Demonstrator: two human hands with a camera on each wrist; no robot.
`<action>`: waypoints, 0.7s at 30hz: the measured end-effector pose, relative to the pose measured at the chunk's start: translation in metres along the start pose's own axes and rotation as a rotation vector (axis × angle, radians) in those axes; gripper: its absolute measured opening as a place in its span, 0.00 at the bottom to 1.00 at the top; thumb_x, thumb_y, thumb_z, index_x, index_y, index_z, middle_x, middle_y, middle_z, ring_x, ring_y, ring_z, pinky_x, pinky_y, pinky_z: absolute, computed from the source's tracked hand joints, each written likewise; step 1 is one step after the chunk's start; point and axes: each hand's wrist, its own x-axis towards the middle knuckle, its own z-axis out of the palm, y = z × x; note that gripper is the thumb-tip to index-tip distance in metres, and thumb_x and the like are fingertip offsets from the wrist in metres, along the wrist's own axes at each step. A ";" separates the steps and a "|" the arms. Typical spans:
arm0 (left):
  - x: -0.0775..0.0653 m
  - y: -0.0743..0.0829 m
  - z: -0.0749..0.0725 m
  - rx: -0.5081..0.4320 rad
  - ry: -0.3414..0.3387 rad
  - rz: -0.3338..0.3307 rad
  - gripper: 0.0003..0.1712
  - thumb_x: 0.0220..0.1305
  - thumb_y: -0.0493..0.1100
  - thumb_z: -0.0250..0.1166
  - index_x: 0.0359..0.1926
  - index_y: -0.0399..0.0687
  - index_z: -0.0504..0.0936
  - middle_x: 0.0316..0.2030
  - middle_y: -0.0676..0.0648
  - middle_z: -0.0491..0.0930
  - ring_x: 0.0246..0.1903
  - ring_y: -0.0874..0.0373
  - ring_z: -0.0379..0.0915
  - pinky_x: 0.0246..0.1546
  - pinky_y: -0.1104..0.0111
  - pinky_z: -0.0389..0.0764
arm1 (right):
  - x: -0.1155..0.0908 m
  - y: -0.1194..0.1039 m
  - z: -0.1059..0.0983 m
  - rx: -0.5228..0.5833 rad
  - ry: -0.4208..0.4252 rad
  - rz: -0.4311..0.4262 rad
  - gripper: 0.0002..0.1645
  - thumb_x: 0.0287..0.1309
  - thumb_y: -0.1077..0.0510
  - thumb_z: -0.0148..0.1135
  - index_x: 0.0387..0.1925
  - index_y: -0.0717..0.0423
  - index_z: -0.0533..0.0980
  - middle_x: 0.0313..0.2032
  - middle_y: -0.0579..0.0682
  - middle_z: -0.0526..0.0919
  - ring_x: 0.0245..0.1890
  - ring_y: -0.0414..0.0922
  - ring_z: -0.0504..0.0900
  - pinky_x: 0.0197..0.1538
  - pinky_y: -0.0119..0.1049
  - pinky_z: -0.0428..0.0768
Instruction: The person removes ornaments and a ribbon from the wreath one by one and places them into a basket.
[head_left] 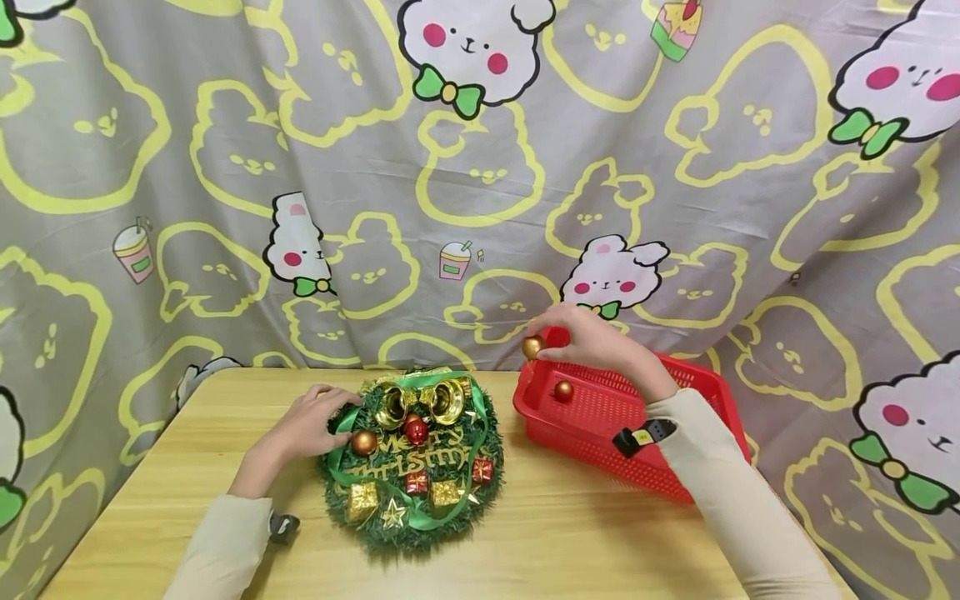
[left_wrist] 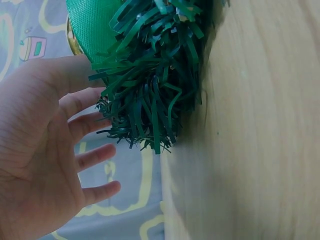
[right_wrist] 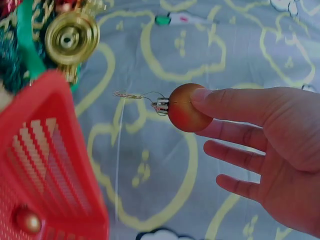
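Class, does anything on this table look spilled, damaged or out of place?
Nothing stands out: the Christmas wreath lies on the table, the red basket stands upright, and the right hand pinches a gold bauble.

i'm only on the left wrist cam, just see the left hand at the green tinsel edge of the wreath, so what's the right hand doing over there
Observer: The right hand pinches a copper-coloured ball between thumb and fingers.
Operator: ok and where is that, i get nothing on that side
Observer: Near one end of a red basket, the end closest to the wreath.
Operator: anything inside the basket or can't you tell
Observer: A second ball lies in it; the right arm hides part of the inside in the head view, so I can't rule out more.
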 end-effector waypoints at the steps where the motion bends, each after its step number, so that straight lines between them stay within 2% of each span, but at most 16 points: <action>1: 0.000 0.000 0.000 0.000 0.001 0.000 0.30 0.55 0.40 0.74 0.60 0.47 0.80 0.61 0.40 0.79 0.64 0.34 0.65 0.61 0.30 0.65 | -0.001 0.005 -0.002 0.001 -0.002 0.009 0.18 0.57 0.62 0.74 0.51 0.54 0.85 0.49 0.49 0.87 0.55 0.52 0.81 0.61 0.53 0.79; 5: -0.001 -0.001 0.001 -0.001 -0.005 -0.010 0.30 0.55 0.40 0.74 0.60 0.48 0.79 0.62 0.40 0.79 0.65 0.33 0.64 0.61 0.30 0.65 | -0.004 0.025 -0.007 0.016 0.000 0.049 0.18 0.56 0.63 0.74 0.49 0.57 0.85 0.48 0.51 0.88 0.53 0.52 0.83 0.59 0.54 0.81; 14: 0.001 -0.001 0.003 -0.010 -0.006 -0.016 0.30 0.55 0.39 0.74 0.60 0.48 0.80 0.62 0.40 0.79 0.64 0.33 0.65 0.61 0.29 0.65 | -0.016 0.071 -0.005 0.035 -0.004 0.254 0.18 0.56 0.62 0.74 0.50 0.59 0.85 0.48 0.54 0.89 0.53 0.56 0.83 0.58 0.56 0.81; 17: 0.001 -0.001 0.003 -0.010 -0.008 -0.013 0.30 0.55 0.39 0.74 0.60 0.48 0.80 0.62 0.40 0.79 0.64 0.33 0.65 0.61 0.29 0.65 | -0.020 0.086 -0.002 0.053 -0.012 0.318 0.17 0.58 0.61 0.73 0.50 0.59 0.85 0.48 0.55 0.88 0.54 0.58 0.83 0.57 0.55 0.81; 21: 0.002 -0.001 0.001 -0.009 -0.001 -0.006 0.29 0.55 0.39 0.74 0.60 0.47 0.80 0.61 0.40 0.79 0.64 0.33 0.65 0.60 0.30 0.66 | -0.025 0.105 0.002 0.090 -0.031 0.371 0.14 0.59 0.62 0.72 0.47 0.57 0.85 0.47 0.55 0.88 0.51 0.55 0.84 0.54 0.50 0.83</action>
